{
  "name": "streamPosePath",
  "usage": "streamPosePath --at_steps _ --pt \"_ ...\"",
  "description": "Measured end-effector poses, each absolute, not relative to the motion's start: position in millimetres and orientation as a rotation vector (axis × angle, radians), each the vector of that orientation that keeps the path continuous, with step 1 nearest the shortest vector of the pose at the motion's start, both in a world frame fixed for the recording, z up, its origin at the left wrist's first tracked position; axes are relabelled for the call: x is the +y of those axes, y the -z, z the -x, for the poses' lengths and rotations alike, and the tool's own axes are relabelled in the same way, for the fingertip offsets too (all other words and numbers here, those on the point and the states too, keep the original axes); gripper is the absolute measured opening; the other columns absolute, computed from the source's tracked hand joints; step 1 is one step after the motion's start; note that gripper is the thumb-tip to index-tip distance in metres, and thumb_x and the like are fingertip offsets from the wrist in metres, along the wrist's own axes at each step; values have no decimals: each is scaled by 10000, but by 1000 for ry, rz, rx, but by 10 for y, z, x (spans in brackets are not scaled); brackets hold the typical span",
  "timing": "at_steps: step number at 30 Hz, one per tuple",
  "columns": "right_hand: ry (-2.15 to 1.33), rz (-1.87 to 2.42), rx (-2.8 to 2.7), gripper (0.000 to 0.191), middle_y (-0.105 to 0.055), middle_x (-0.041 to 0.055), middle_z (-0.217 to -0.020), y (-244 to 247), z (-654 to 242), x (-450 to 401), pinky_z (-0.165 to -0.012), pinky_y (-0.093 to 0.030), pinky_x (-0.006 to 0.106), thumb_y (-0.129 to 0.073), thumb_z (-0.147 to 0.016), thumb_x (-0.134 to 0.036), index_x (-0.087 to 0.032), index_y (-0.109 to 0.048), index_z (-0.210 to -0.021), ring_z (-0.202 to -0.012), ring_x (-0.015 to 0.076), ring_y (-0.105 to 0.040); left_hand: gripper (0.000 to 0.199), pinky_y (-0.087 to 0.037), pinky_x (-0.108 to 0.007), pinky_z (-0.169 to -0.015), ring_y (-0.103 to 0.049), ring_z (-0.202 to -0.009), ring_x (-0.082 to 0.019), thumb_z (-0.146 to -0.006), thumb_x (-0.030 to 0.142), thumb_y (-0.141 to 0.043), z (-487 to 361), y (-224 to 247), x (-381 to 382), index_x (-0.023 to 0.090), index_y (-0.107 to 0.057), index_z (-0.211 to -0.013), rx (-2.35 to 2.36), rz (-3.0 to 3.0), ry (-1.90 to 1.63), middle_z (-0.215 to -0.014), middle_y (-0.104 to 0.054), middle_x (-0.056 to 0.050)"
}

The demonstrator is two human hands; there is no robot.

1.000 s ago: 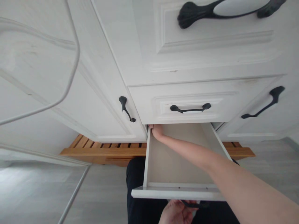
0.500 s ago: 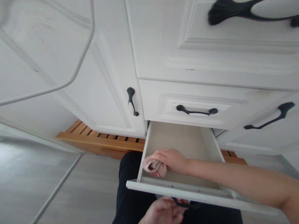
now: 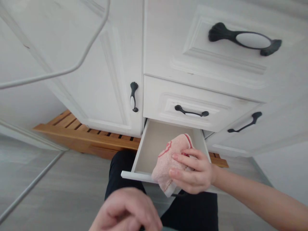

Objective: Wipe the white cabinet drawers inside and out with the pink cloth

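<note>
My right hand [image 3: 193,170] grips a pink terry towel [image 3: 170,157] with red trim, fingers spread across its upper face. The towel hangs partly unfolded over the front edge of a pulled-out white drawer [image 3: 141,158] and hides part of that edge. Inside the drawer, the visible bottom is bare. Low in the picture, nearer the camera, my left hand [image 3: 130,208] is raised off the drawer with bent fingers. Blur and the picture's lower edge hide its fingertips, so its grip cannot be made out.
Above the open drawer is a closed drawer with a dark handle [image 3: 191,111]. Cabinet doors flank it, the left one with its own handle [image 3: 134,97]. A slatted wooden platform [image 3: 96,141] runs beneath. My knees, in dark trousers [image 3: 192,211], are under the drawer.
My right hand has lifted the rolled towel from the drawer's left front corner and moved right; the towel has loosened. My left hand has come off the drawer handle, toward the camera.
</note>
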State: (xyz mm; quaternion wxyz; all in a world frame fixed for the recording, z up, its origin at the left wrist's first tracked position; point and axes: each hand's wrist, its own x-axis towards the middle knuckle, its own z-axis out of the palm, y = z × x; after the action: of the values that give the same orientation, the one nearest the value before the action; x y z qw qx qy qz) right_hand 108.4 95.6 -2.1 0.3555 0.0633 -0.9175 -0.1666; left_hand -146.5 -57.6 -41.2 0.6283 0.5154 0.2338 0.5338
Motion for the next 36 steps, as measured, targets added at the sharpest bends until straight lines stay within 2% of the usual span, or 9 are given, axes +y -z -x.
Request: streamPosePath --at_steps 2,5,7,10,13,16,20,26,36 --pt "458 -136 -2386 116 -595 -71 -1430 51 -1076 921 -970 -547 392 -674 -858 -256 -300 -746 -939 -1240 242 -611 208 -516 -244 -775 -646 -850 -130 -981 224 -569 1411 223 -401 334 -688 -1112 875 -1294 -1522 -899 -701 12" --pt "487 -79 -2387 97 -595 -80 -1439 89 -1041 879 -977 -543 378 -708 -851 -258 -300 -747 -928 -1207 220 -627 291 -478 -210 -753 -580 -866 -108 -883 250 -729 1301 44 -121 326 -695 -1162 1162 -1558 -1492 -1068 -662 -2" --pt "497 -52 -2377 95 -619 -91 -1412 104 -1028 849 -1000 -530 378 -715 -853 -255 -316 -747 -918 -1215 214 -620 303 -479 -218 -758 -583 -864 -111 -878 284 -740 1236 -2 0 326 -696 -1175 1081 -1615 -1387 -1053 -665 -2" --pt "478 -38 -2358 115 -668 -95 -1344 137 -1031 809 -1038 -503 388 -709 -863 -234 -318 -747 -931 -1237 216 -607 165 -479 -230 -754 -606 -835 -115 -887 309 -732 1161 18 65 277 -734 -1049 914 -1530 -1289 -941 -682 1" --pt "436 59 -2362 157 -743 -57 -1202 181 -1047 783 -1072 -474 347 -653 -917 -217 -278 -740 -1034 -1193 162 -628 119 -480 -231 -767 -627 -860 -124 -875 309 -746 1106 94 64 233 -747 -967 873 -1372 -1268 -920 -690 -13" --pt "407 158 -2358 226 -783 -21 -1068 206 -1058 766 -1088 -444 281 -597 -969 -231 -234 -705 -1167 -1143 102 -641 170 -487 -210 -746 -624 -832 -109 -847 304 -777 1059 172 60 215 -739 -987 813 -1183 -1252 -915 -688 -17" --pt "371 161 -2355 286 -778 -43 -1107 211 -1058 750 -1134 -398 275 -636 -947 -225 -220 -671 -1231 -1166 91 -630 237 -473 -179 -685 -578 -758 -80 -825 281 -798 1020 235 73 217 -709 -1036 713 -1061 -1283 -865 -653 3" --pt "355 193 -2336 260 -778 -27 -1107 220 -1048 744 -1162 -368 260 -618 -962 -243 -217 -672 -1216 -1142 73 -640 203 -469 -194 -715 -578 -788 -94 -833 285 -789 1030 273 86 195 -703 -993 725 -1120 -1275 -885 -649 -12" --pt "306 210 -2366 235 -758 28 -1150 261 -1042 773 -1092 -440 261 -600 -955 -242 -227 -674 -1178 -1169 82 -629 90 -445 -238 -744 -559 -822 -120 -907 265 -700 1064 307 116 200 -672 -963 777 -1346 -1294 -895 -598 -10"
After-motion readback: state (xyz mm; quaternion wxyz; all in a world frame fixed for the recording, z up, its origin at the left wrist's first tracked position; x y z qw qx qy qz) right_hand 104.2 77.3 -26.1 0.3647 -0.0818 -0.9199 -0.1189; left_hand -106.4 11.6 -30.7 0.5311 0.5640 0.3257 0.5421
